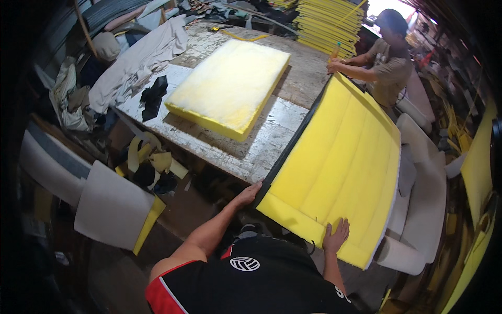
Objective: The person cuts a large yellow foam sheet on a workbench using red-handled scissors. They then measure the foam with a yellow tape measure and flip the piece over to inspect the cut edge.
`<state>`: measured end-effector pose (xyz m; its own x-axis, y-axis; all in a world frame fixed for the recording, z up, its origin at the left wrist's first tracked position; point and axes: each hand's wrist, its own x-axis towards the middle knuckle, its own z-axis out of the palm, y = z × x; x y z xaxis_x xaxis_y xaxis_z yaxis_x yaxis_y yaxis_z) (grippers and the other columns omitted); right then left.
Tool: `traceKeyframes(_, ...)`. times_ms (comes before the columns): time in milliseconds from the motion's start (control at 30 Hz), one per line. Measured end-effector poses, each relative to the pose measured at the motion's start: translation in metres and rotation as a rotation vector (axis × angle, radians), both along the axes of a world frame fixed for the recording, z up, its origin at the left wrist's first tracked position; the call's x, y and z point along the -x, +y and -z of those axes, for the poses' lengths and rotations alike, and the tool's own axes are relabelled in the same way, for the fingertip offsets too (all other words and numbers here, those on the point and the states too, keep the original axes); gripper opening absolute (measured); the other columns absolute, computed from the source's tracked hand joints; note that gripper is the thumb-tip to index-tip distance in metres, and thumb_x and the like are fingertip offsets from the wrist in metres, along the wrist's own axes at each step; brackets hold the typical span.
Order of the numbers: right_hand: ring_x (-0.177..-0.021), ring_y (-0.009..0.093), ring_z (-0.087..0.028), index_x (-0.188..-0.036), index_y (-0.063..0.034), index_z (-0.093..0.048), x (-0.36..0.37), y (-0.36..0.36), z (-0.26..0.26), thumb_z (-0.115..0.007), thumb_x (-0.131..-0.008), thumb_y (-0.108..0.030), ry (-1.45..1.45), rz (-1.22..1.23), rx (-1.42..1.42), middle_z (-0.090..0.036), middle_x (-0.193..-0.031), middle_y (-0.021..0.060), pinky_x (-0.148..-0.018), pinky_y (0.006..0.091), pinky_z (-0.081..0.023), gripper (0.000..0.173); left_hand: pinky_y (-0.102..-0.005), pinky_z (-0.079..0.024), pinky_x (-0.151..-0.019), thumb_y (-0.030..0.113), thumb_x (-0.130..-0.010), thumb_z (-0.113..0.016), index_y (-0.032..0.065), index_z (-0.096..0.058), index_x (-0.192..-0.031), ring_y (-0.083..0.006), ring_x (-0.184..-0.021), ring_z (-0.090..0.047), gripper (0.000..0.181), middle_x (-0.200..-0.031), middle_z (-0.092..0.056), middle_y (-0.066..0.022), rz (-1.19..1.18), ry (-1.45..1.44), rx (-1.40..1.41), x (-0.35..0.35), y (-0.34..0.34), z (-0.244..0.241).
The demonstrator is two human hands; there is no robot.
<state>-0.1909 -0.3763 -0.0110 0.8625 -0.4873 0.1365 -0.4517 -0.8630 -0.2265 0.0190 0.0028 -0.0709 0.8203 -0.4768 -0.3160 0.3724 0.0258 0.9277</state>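
A large yellow foam panel [337, 165] with faint seams and a dark strip along its left edge lies before me, overlapping the right side of a worn worktable [235, 163]. My left hand [250, 194] is at the dark edge near the panel's lower left corner; whether its fingers grip is unclear. My right hand [336, 235] rests flat on the foam near the bottom edge, fingers apart. On the table lies a thick yellow foam cushion [231, 82] with fluffy white padding on top. At the panel's far end, a co-worker's hands [335, 66] are beside an orange object with a green tip.
Grey fabric [137, 62], black scraps [154, 98] and a tape measure [213, 29] lie on the table. Stacked yellow foam sheets [329, 23] stand behind it. Pale upholstered pieces [423, 188] are at right, another padded piece [113, 208] and foam offcuts [160, 161] at left.
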Motion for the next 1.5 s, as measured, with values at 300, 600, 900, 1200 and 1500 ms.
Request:
traceKeyframes(300, -0.146, 0.037, -0.027, -0.150, -0.0022, -0.038, 0.002, -0.005, 0.005, -0.051, -0.101, -0.044, -0.022, -0.042, 0.039, -0.034, -0.157, 0.0191, -0.120, 0.0505, -0.019, 0.066, -0.0299, -0.016, -0.122, 0.038, -0.110, -0.028, -0.0012, -0.024, -0.155, -0.0227, -0.150, -0.023, 0.060, -0.162, -0.027, -0.0144, -0.022, -0.115, -0.137, 0.035, 0.002, -0.009)
traceKeyframes(600, -0.144, 0.040, -0.030, -0.149, -0.0016, -0.039, 0.000, -0.008, 0.008, -0.050, -0.101, -0.044, -0.045, -0.062, 0.065, -0.036, -0.155, 0.0218, -0.119, 0.0527, -0.022, 0.066, -0.0390, -0.040, -0.104, 0.069, -0.099, -0.030, 0.0069, -0.059, -0.137, -0.0242, -0.116, -0.061, 0.078, -0.108, -0.074, -0.0136, -0.197, 0.158, -0.285, 0.021, 0.053, 0.019)
traceKeyframes(900, -0.145, 0.039, -0.029, -0.149, -0.0012, -0.038, 0.006, -0.006, 0.009, -0.052, -0.101, -0.041, -0.046, -0.032, 0.054, -0.035, -0.156, 0.0208, -0.119, 0.0508, -0.020, 0.065, -0.0466, -0.044, -0.105, 0.065, -0.098, -0.034, 0.0046, -0.066, -0.125, -0.0418, -0.124, -0.056, 0.073, -0.128, -0.063, -0.0226, 0.509, 0.169, -1.069, 0.134, 0.119, 0.156)
traceKeyframes(1200, -0.144, 0.039, -0.030, -0.149, -0.0006, -0.040, 0.004, -0.005, 0.005, -0.052, -0.101, -0.043, -0.040, -0.061, 0.068, -0.036, -0.155, 0.0221, -0.119, 0.0512, -0.021, 0.065, -0.0449, -0.046, -0.104, 0.059, -0.096, -0.044, 0.0056, -0.068, -0.122, -0.0397, -0.121, -0.059, 0.064, -0.128, -0.064, -0.0200, 0.432, 0.096, -0.894, 0.147, 0.085, 0.151)
traceKeyframes(1500, -0.144, 0.040, -0.030, -0.148, -0.0009, -0.041, -0.001, -0.013, 0.014, -0.056, -0.099, -0.041, -0.092, -0.098, 0.070, -0.035, -0.155, 0.0232, -0.118, 0.0516, -0.022, 0.065, -0.0439, -0.044, -0.107, 0.053, -0.096, -0.051, 0.0056, -0.064, -0.129, -0.0384, -0.126, -0.055, 0.059, -0.132, -0.061, -0.0216, 0.256, 0.027, -0.892, 0.109, 0.076, 0.126)
